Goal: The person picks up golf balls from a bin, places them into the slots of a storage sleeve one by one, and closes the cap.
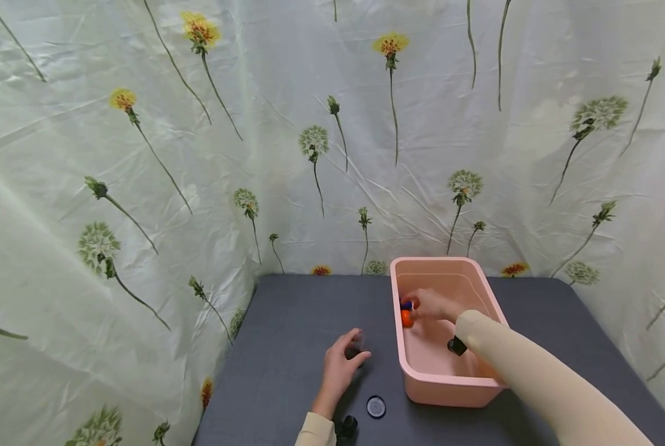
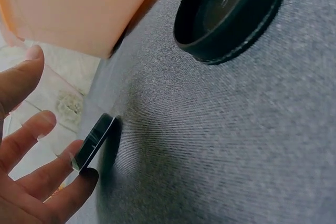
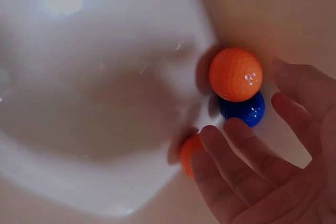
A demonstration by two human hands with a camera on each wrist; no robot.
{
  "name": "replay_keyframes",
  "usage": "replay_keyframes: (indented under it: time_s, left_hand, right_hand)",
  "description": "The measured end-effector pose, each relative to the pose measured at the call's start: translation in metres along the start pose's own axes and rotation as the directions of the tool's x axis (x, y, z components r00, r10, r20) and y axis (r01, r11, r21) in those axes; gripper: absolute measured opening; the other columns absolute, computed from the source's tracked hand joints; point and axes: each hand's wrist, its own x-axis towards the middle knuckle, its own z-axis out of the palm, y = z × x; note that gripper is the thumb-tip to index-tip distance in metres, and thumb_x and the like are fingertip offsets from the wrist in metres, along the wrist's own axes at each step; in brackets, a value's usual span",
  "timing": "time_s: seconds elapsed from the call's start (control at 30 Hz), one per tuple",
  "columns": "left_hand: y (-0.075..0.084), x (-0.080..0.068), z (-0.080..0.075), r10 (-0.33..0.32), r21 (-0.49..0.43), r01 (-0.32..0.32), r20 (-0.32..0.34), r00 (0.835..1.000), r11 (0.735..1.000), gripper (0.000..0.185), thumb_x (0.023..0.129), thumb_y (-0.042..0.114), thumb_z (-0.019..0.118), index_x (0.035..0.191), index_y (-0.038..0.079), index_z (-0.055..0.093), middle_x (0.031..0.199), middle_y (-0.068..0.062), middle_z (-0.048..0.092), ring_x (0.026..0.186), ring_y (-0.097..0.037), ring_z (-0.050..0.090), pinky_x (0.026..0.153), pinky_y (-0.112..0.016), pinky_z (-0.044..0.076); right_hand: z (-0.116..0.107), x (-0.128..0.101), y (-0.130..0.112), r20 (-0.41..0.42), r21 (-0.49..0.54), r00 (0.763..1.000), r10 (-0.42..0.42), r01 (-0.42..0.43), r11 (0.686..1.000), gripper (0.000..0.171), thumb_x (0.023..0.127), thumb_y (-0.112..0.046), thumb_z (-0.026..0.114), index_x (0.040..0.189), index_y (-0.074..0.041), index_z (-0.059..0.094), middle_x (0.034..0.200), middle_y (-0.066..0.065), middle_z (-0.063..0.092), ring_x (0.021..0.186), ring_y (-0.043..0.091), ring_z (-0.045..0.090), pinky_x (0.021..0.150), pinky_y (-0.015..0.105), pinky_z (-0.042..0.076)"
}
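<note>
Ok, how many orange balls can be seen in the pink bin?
2 visible: one orange ball beside the blue ball, another orange ball partly behind the right hand in the right wrist view. More may be hidden.

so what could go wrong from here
The right hand is right beside the blue ball, the front orange ball and another orange ball, so a nudge might send one rolling across the pink bin. Bunched together, one ball could also get in the way of a clean grip on another. The black cap lies loose on the table near the left hand and might get knocked.
</note>
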Motion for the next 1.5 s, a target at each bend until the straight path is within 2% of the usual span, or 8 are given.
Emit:
replay_keyframes:
  time_s: [0.17,0.4,0.57,0.67,0.97,1.17,1.33,1.5]
  left_hand:
    - [0.002,0.0,0.002,-0.007,0.044,0.007,0.001,1.0,0.999,0.055,0.081,0.028,0.084,0.132,0.017,0.066,0.114,0.007,0.068,0.099,-0.017,0.065,0.083,-0.042,0.054]
    - [0.001,-0.001,0.003,-0.049,0.011,0.049,0.011,0.999,0.999,0.055,0.082,0.027,0.084,0.133,0.021,0.066,0.116,0.008,0.067,0.103,-0.02,0.066,0.085,-0.043,0.054]
    - [0.001,0.001,0.001,-0.101,-0.046,0.102,0.024,0.995,0.994,0.056,0.082,0.025,0.085,0.134,0.019,0.065,0.117,0.006,0.067,0.104,-0.018,0.066,0.085,-0.039,0.054]
    - [0.0,0.001,0.0,-0.117,-0.095,0.119,0.024,0.993,0.988,0.055,0.081,0.024,0.085,0.132,0.02,0.066,0.117,0.004,0.068,0.103,-0.017,0.066,0.084,-0.037,0.055]
    - [0.011,-0.007,-0.01,-0.126,-0.155,0.127,0.015,0.992,0.98,0.056,0.083,0.023,0.085,0.134,0.015,0.064,0.119,-0.004,0.068,0.102,-0.027,0.067,0.081,-0.044,0.055]
    - [0.024,-0.006,-0.018,-0.106,-0.137,0.102,-0.017,0.994,0.985,0.05,0.084,0.021,0.084,0.13,0.011,0.065,0.119,-0.005,0.068,0.102,-0.027,0.066,0.086,-0.05,0.052]
    - [0.035,-0.006,-0.023,-0.111,-0.123,0.103,-0.057,0.992,0.987,0.048,0.085,0.028,0.082,0.128,0.014,0.066,0.116,-0.004,0.069,0.1,-0.021,0.065,0.084,-0.046,0.052]
    - [0.043,-0.009,-0.024,-0.11,-0.135,0.103,-0.046,0.993,0.986,0.052,0.085,0.039,0.081,0.131,0.02,0.065,0.114,-0.003,0.07,0.101,-0.017,0.063,0.085,-0.043,0.051]
  right_hand:
    - [0.011,0.004,0.0,0.009,-0.055,1.0,-0.007,0.008,0.998,0.034,0.075,-0.001,0.072,0.109,0.0,0.072,0.089,0.011,0.066,0.074,0.019,0.053,0.069,0.033,0.047]
    - [0.019,0.005,-0.002,0.024,-0.086,0.997,0.07,-0.068,0.994,0.024,0.07,0.001,0.084,0.088,-0.006,0.071,0.079,0.004,0.062,0.071,0.019,0.052,0.063,0.031,0.048]
    - [0.019,0.004,-0.002,0.073,-0.079,0.986,0.151,-0.145,0.986,0.026,0.068,-0.001,0.087,0.087,-0.009,0.072,0.077,0.004,0.061,0.072,0.02,0.053,0.057,0.03,0.05]
    - [0.016,0.003,-0.001,0.077,-0.083,0.984,0.162,-0.156,0.984,0.025,0.068,-0.002,0.087,0.087,-0.01,0.073,0.076,0.003,0.061,0.07,0.019,0.053,0.055,0.029,0.05]
    - [-0.014,-0.008,-0.013,0.048,-0.107,0.999,0.01,-0.005,0.994,0.024,0.07,-0.001,0.083,0.091,-0.007,0.074,0.073,0.0,0.061,0.065,0.016,0.052,0.058,0.029,0.047]
    - [-0.027,-0.017,-0.026,0.039,-0.083,0.999,0.01,-0.006,0.997,0.027,0.074,-0.008,0.085,0.098,-0.01,0.074,0.076,-0.002,0.062,0.07,0.016,0.054,0.064,0.031,0.048]
    - [-0.035,-0.026,-0.043,0.027,-0.046,1.0,-0.012,0.013,0.999,0.024,0.076,-0.008,0.084,0.097,-0.011,0.073,0.078,-0.003,0.064,0.072,0.017,0.055,0.065,0.031,0.05]
    - [-0.044,-0.04,-0.061,-0.016,-0.057,1.0,-0.015,0.014,0.998,0.026,0.077,-0.006,0.082,0.1,-0.013,0.072,0.085,-0.002,0.066,0.075,0.016,0.056,0.067,0.031,0.051]
